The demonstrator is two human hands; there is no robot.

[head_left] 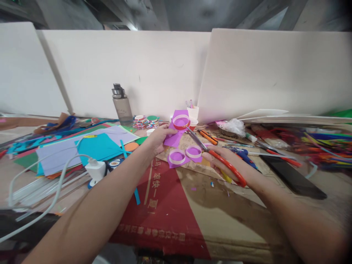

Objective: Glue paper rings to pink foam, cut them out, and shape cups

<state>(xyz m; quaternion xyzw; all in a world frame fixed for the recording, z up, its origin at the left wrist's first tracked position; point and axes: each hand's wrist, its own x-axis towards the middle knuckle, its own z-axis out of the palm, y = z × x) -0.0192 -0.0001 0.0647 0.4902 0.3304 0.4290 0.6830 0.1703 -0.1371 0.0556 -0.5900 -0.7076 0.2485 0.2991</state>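
Note:
My left hand [158, 138] is closed on a purple paper sheet [176, 136] with a white-rimmed ring [181, 121] stuck on it, held up over the table. My right hand [224, 165] grips red-handled scissors [217, 157]; their blades reach up to the edge of the ring on the held sheet. Below them, two more white rings on purple paper [185, 154] lie on the cardboard.
Cardboard [192, 205] covers the table. Coloured paper sheets [82, 146] and a white charger with cable [95, 169] lie left. A water bottle [121, 104] and a white cup [193, 112] stand at the back. A black phone [291, 176], pens and pipe cleaners [316, 145] lie right.

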